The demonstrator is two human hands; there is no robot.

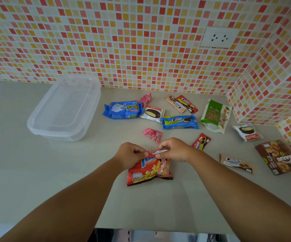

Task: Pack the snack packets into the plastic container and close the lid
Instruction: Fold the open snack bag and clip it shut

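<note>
1. Pinching the folded top edge of a red potato-snack bag (149, 170), the left hand (129, 154) and the right hand (173, 149) meet over the near middle of the counter (53, 180); the fingers (158, 155) of both hands are curled onto the bag's top seam, and the bag's lower end lies on the counter.
2. Off to the left, against the tiled wall (123, 41), sits the clear plastic container (62, 110), with what looks like its lid resting on top; nothing shows inside it.
3. Between the hands and the wall the other snacks lie scattered: a blue wafer pack (123, 110), a Choco Pie packet (152, 113) touching it, a pink packet (145, 98) behind those, and a blue Cream-O pack (180, 122).
4. A small pink sweet wrapper (152, 135) lies just beyond the hands, between them and the container's side of the pile.
5. Farther back, two slim Cream-O sachets (182, 103) overlap, and a green-topped nut pouch (215, 116) lies near the corner.
6. To the right are a small red Cream-O sachet (201, 141) just beside the right wrist, a second Choco Pie packet (247, 131), a tan Cream-O pack (236, 163) and a brown box (279, 157).
7. A white socket (219, 37) is set in the wall above.
</note>
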